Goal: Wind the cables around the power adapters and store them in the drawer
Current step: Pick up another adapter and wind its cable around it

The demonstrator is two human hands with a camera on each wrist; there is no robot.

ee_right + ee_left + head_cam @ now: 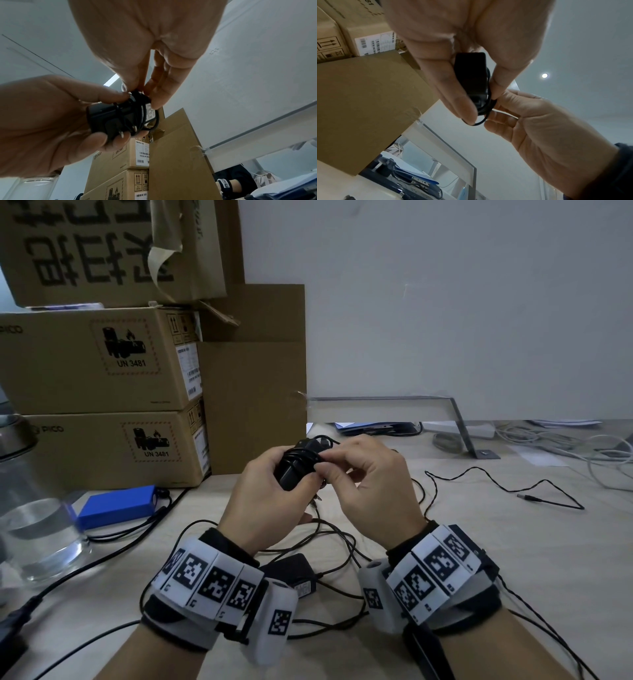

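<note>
A small black plastic power adapter (297, 465) with two metal prongs is held above the desk — its thin black cable (139, 115) looped around it. A second black adapter (294, 571) lies flat nearer, amid loose cables.

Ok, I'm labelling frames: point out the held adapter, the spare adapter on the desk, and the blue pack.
held adapter (291, 470), head view, black body.
spare adapter (291, 570), head view, top face.
blue pack (116, 506), head view, top face.
</note>
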